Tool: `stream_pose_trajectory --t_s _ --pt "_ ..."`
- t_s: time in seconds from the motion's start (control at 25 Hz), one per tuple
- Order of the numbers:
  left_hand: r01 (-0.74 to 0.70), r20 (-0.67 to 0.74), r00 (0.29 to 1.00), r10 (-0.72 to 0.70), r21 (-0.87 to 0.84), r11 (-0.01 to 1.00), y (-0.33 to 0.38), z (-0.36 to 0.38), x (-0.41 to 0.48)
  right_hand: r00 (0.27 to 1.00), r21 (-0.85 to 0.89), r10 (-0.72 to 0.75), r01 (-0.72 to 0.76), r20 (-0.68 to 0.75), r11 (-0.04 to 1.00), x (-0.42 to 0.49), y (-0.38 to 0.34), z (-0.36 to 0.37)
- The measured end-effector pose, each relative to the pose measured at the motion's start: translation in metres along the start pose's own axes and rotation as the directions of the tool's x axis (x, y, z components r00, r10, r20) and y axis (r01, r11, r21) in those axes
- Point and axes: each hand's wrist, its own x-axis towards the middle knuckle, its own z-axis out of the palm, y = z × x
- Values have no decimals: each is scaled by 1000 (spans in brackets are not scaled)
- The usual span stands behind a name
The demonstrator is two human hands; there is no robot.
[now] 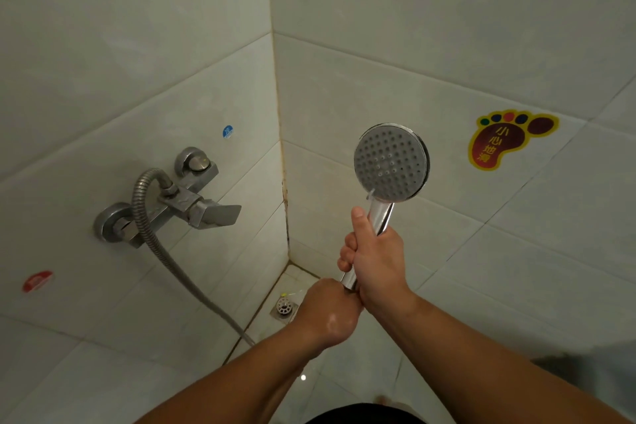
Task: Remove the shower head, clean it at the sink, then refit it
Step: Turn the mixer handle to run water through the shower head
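Note:
A chrome shower head with a round grey nozzle face stands upright in the tiled corner, face turned toward me. My right hand is wrapped around its chrome handle, thumb up along the shaft. My left hand is closed around the bottom end of the handle, hiding the joint there. A ribbed metal hose runs from the wall mixer tap down toward my left forearm; its far end is hidden behind my arm and hand.
Tiled walls meet in a corner behind the shower head. A floor drain sits in the corner below my hands. A foot-shaped warning sticker is on the right wall; small blue and red stickers are on the left wall.

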Motion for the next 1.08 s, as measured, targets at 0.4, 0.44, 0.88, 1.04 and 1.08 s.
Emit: stream_pose_trajectory --t_s 0.4,0.44,0.88,1.04,1.08 --pt "78 3 915 -402 -982 171 -75 -60 15 1000 -190 -5 9 19 982 20 -5 -43" --pt "-5 -36 852 -522 -998 62 -91 -75 21 1000 -215 -25 25 2 976 22 -8 -49" --pt "-131 -263 709 -654 -961 245 -121 -78 48 973 -57 -72 60 -220 997 33 -18 -68" --pt "-131 -271 703 -657 -958 255 -120 -76 40 975 2 -46 47 -218 999 31 -21 -70" --pt "-121 -286 698 -657 -951 286 -121 -76 40 974 25 -29 36 -225 999 31 -23 -69"
